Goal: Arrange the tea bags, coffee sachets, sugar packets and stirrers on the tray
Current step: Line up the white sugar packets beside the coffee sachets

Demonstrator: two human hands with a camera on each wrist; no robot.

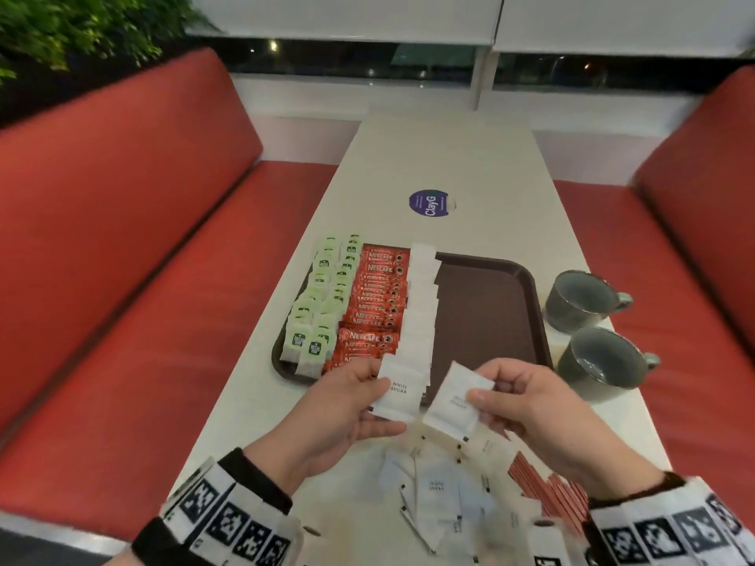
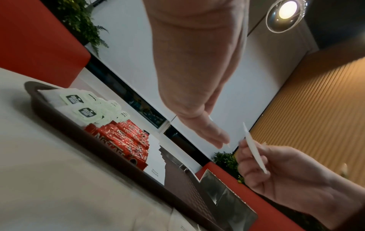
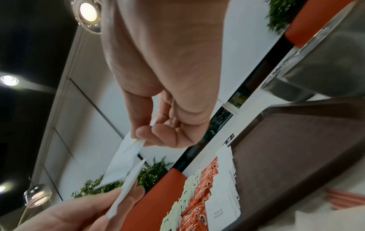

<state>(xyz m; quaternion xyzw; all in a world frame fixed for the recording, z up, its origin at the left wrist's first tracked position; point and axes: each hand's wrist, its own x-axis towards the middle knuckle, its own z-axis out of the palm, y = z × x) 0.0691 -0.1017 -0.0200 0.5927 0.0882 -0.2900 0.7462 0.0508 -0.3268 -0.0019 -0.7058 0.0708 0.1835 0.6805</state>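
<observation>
Now both hands are pinching sugar packets: left hand (image 1: pixel 347 406) one (image 1: pixel 398 392), right hand (image 1: pixel 531 406) another (image 1: pixel 455 402), over the tray (image 1: pixel 490 312)'s near edge. Best lay them overlapping, extending the white row (image 1: pixel 421 304).

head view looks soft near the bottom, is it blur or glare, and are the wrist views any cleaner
Head view: motion blur, not glare; the loose sugar packets by the near table edge smear, while the coffee sachets on the tray stay legible. Left wrist view: ceiling lamp flares, table foreground soft. Right wrist view: strongly tilted, right hand close and dim.
</observation>
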